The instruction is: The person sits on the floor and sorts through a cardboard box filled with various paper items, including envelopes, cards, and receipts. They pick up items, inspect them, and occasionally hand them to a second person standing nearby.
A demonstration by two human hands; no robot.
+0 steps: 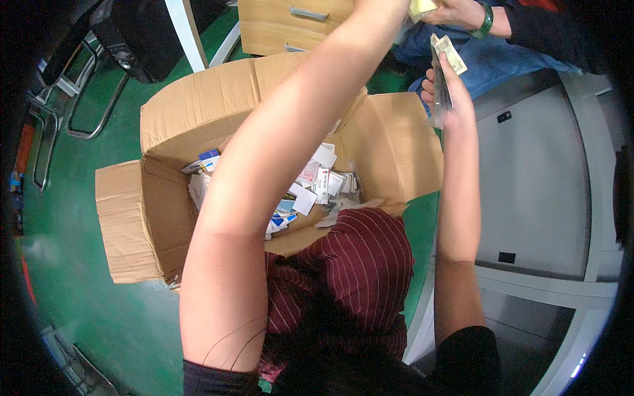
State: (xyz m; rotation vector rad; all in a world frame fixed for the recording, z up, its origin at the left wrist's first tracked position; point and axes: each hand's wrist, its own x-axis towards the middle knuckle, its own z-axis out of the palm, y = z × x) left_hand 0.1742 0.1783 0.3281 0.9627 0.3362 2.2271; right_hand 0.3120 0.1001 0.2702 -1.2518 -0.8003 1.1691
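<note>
My right hand (456, 99) is closed around a thin clear plastic sleeve (441, 100), with pale yellow printed paper slips (452, 55) showing at its top. It is raised to the right of an open cardboard box (205, 89). My left arm reaches across the box to the upper edge, where my left hand (396, 5) is mostly cut off and its fingers do not show. Close beside it, another person's hand (462, 13), with a green bangle (487, 20), holds a yellow paper-like piece (421, 8). Inside the box lie several loose white and blue cards (304, 198), partly behind my arm.
A wooden drawer cabinet (264, 26) stands behind the box. Grey metal panels (535, 178) rise on the right, near the other person's blue jeans (489, 56). Metal-legged chairs (99, 125) and a black case (135, 39) are at the left on the green floor (72, 218).
</note>
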